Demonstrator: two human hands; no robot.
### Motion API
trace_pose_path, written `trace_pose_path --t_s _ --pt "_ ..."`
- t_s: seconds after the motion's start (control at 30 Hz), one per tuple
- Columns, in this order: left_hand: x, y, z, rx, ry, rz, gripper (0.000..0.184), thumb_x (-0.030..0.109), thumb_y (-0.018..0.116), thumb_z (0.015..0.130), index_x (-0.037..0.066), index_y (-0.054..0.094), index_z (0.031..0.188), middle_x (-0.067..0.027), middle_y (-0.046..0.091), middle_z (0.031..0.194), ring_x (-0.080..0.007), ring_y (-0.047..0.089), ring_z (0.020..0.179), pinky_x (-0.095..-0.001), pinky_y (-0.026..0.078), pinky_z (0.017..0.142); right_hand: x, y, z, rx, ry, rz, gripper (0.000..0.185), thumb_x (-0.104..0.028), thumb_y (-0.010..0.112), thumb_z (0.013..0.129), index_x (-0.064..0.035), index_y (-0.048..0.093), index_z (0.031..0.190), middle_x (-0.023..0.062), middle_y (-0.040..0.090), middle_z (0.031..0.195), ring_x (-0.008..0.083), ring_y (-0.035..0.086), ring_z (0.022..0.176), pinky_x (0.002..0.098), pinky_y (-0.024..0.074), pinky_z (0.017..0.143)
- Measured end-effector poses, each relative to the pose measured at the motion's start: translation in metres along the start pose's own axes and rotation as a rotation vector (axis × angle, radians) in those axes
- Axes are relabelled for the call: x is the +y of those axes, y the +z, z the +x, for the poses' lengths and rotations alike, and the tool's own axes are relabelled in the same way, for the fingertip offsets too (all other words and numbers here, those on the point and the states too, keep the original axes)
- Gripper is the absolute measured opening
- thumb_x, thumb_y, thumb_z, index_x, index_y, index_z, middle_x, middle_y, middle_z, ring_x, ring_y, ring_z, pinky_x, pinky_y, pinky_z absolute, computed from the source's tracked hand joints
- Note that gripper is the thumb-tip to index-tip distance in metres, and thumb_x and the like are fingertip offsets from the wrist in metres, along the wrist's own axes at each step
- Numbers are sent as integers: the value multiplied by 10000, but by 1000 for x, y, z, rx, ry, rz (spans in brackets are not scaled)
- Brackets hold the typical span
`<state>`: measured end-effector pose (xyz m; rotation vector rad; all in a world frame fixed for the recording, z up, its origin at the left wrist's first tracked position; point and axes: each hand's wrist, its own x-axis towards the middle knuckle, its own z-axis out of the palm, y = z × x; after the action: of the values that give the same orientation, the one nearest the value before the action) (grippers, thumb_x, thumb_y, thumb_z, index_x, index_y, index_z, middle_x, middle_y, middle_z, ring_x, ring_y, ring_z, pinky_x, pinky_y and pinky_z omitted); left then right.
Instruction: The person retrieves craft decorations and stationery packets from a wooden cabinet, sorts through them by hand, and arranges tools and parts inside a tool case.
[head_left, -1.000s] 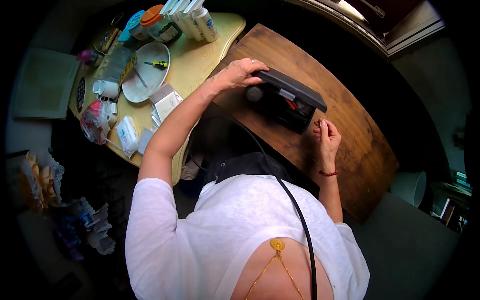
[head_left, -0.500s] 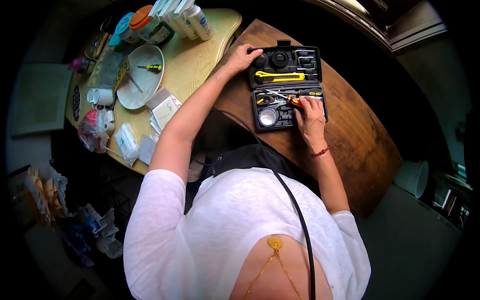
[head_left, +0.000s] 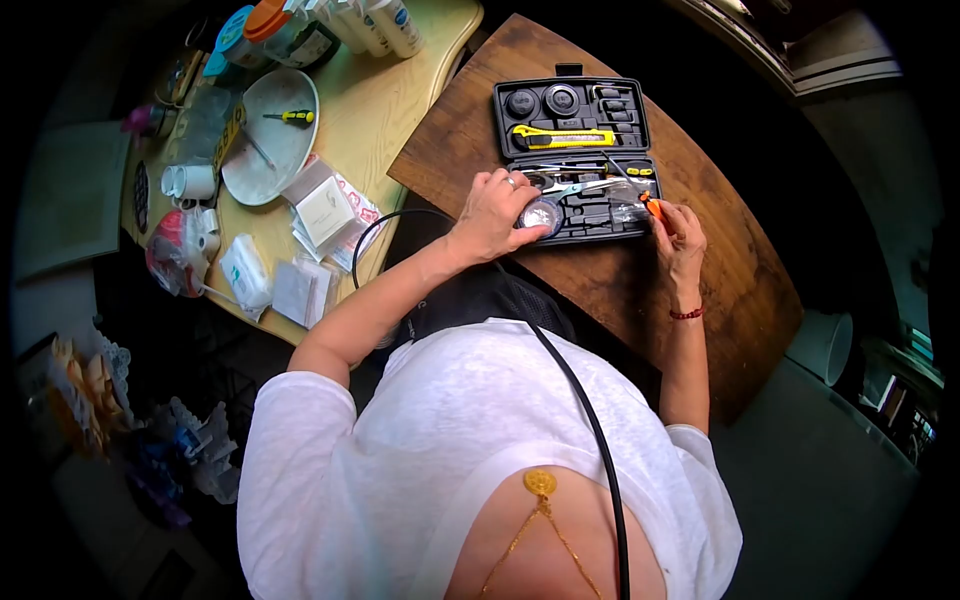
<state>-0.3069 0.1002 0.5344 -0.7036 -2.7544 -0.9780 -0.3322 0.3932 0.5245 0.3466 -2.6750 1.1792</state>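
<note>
A black tool case [head_left: 645, 110] lies unfolded on the dark wooden table. My left hand [head_left: 490, 216] is closed round the left side of a roll of tape [head_left: 541, 217] in the lower half, thumb at the front and fingers at the back. Over the right end of that half, my right hand [head_left: 682, 245] grips an orange-handled tool [head_left: 654, 207] with a thin dark shaft pointing up and left. Scissors [head_left: 590, 187] lie between the hands. A yellow utility knife [head_left: 563, 137] sits in the upper half.
On the pale table [head_left: 385, 130] to the left stand a white plate [head_left: 240, 180] with a yellow-black screwdriver [head_left: 290, 118], white bottles [head_left: 395, 28], an orange-lidded jar [head_left: 285, 28] and boxes [head_left: 326, 213]. A black cable [head_left: 570, 370] runs across my front.
My left hand has left the upper half's corner and come down to the roll of tape. My right hand has moved right, bringing the orange-handled tool with it.
</note>
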Motion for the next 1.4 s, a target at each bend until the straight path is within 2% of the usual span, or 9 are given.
trace_pose_path --t_s 0.43,0.57,0.73,0.77,0.8,0.9,1.07,1.17,1.4 --pt "16 18 -11 -16 31 101 541 195 739 600 10 473 1034 -132 531 972 -285 505 890 -373 377 767 1 11 -21 53 61 60 192 -45 643 749 -5 623 935 104 586 819 232 570 737 291 454 649" --pt "8 -14 -15 208 -125 -101 505 141 702 641 6 462 1064 -176 528 973 -339 528 900 -373 436 795 8 8 -21 4 70 97 205 -41 646 745 -9 625 947 102 591 836 234 573 754 286 457 664" --pt "-52 -62 -68 379 -484 -41 448 97 697 716 14 478 1098 -102 492 1043 -203 566 912 -295 503 725 14 1 -19 -72 -72 87 233 -28 664 719 -45 642 950 93 603 887 240 576 820 302 468 688" --pt "-68 -68 -84 463 -520 -38 422 112 718 665 -4 511 1015 -153 496 998 -286 538 885 -336 463 752 9 -2 -16 -70 -72 85 233 -28 664 719 -45 642 950 93 603 887 240 576 820 302 468 688" --pt "-82 -74 -104 489 -595 -36 430 120 718 672 -8 514 1029 -157 489 1008 -287 541 882 -341 461 763 0 -6 -13 -107 -147 -4 244 -27 668 709 -58 646 950 90 605 889 243 574 828 306 470 692" --pt "-98 -94 -153 466 -774 113 450 166 721 674 -30 529 1031 -168 516 994 -297 546 897 -357 451 791 -11 -11 -8 -183 -234 -120 273 -37 683 680 -92 654 946 77 603 900 241 568 838 312 473 704" --pt "-105 -99 -216 369 -817 400 480 178 704 681 -52 528 1064 -177 529 999 -299 553 898 -353 453 800 -16 -5 2 -267 -388 -261 267 -56 696 662 -104 657 921 86 580 979 252 545 893 338 473 725" --pt "-95 -101 -232 324 -936 333 536 198 690 680 -85 498 1093 -223 507 1060 -366 493 992 -400 401 878 -20 5 9 -284 -413 -228 271 -52 693 662 -106 654 925 89 570 1008 263 541 899 347 470 738" --pt "-95 -93 -273 358 -938 380 510 180 683 688 -67 505 1097 -203 520 1009 -331 529 943 -367 429 841 -19 30 15 -299 -449 -247 286 -47 690 665 -108 646 941 87 559 1011 263 536 908 353 467 750"
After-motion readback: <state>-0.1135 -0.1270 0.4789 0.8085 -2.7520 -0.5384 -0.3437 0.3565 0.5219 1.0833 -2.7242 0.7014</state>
